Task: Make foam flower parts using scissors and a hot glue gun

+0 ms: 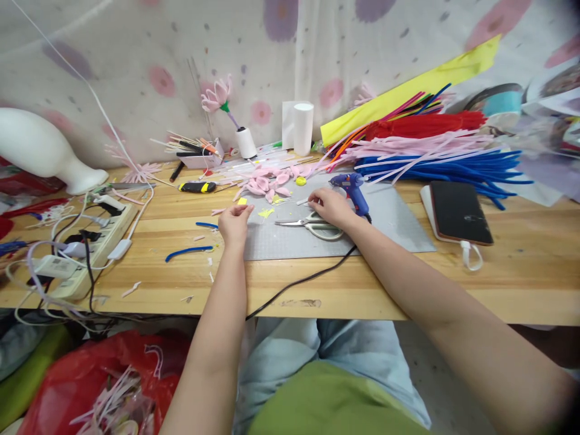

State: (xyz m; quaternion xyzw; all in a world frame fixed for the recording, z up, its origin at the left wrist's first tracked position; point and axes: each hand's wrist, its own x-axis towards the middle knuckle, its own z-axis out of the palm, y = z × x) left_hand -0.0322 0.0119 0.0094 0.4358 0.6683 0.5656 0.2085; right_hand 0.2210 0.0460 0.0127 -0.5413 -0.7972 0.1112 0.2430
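My left hand [234,223] is at the left edge of the grey mat [399,232], thumb and fingers pinched together; anything between them is too small to make out. A small yellow piece [242,201] shows just behind its fingers. My right hand [333,207] reaches over the scissors [312,225], fingertips closed at the end of a small white strip [302,202]. Yellow scraps [266,213] lie between the hands. Behind them are pink fuzzy petals [267,181] and a round yellow piece [300,180]. A blue glue gun [356,190] lies beside my right hand.
Bundles of blue [435,169] and red pipe cleaners [421,125] lie at the back right, near a black-faced device [460,212]. A pink flower [217,96] stands in a white holder [246,143]. At left are a power strip [102,248] and cables; a black cord [299,281] crosses the front.
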